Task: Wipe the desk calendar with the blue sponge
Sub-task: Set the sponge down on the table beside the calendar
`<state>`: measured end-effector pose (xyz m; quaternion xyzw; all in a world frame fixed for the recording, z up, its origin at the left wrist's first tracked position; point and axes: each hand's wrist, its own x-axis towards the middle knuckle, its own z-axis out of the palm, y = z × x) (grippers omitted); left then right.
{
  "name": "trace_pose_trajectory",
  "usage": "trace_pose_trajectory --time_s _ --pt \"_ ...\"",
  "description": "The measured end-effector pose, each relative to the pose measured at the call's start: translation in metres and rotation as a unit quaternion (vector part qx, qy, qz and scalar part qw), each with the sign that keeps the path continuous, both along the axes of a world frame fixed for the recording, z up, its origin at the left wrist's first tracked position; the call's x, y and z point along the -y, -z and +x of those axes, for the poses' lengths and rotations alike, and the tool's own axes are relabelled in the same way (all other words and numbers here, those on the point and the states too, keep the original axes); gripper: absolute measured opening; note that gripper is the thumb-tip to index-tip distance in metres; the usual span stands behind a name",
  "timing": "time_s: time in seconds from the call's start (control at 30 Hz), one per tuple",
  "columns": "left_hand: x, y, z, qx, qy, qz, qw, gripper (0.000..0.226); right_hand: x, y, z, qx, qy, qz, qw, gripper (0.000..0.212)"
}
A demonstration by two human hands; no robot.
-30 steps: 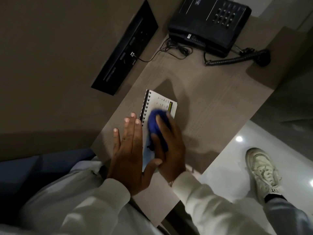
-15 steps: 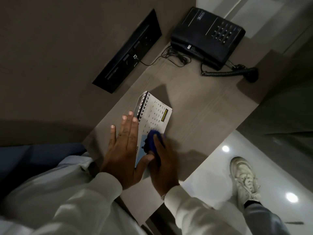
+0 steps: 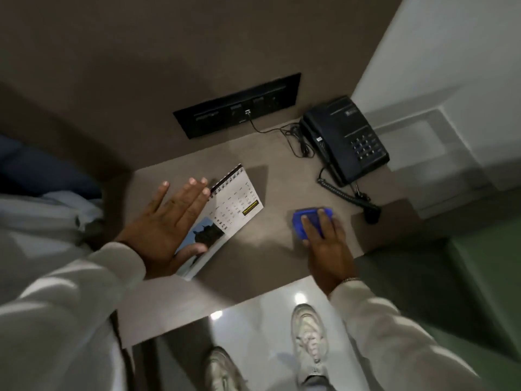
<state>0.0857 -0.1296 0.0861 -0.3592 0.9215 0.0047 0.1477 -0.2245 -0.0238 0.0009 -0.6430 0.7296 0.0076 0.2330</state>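
The spiral-bound desk calendar (image 3: 228, 218) lies flat on the brown desk (image 3: 276, 187), its date grid and a dark picture facing up. My left hand (image 3: 166, 224) is spread flat with fingers apart, resting on the calendar's left edge and lower corner. The blue sponge (image 3: 306, 221) sits on the desk to the right of the calendar, well apart from it. My right hand (image 3: 327, 244) lies on top of the sponge, fingers pressing on it.
A black telephone (image 3: 344, 139) stands at the desk's back right, its coiled cord (image 3: 344, 193) trailing toward the sponge. A black socket panel (image 3: 239, 108) is set in the wall behind. The desk's front edge is close to my shoes (image 3: 308, 340) on the glossy floor.
My right hand slid the sponge down the calendar, then off it to the right onto the bare desk. My left hand stayed on the calendar. The view swung round.
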Motion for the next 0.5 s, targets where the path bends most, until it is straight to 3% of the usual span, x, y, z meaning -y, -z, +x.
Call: trace_pose_trajectory --time_s 0.07,0.2,0.3,0.4,0.5 --pt "-0.002 0.0 0.0 -0.006 -0.017 0.002 1.0 0.085 0.004 0.01 -0.019 -0.081 -0.059 0.054 0.993 0.059" --pt "-0.007 -0.01 0.002 -0.108 -0.095 0.023 0.989 0.082 0.001 0.009 -0.021 -0.098 -0.042 0.099 0.989 0.093" --pt "-0.025 -0.021 0.013 -0.243 -0.224 0.003 0.944 0.078 0.013 -0.008 -0.008 -0.077 -0.008 0.108 0.991 0.09" --pt "-0.062 -0.018 0.022 -0.368 -0.413 -0.034 0.832 0.069 0.04 -0.037 0.019 0.034 0.013 0.03 0.999 0.084" --pt "-0.096 -0.006 0.021 -0.432 -0.623 -0.052 0.649 0.061 0.078 -0.062 0.052 0.218 0.024 -0.019 0.975 0.072"
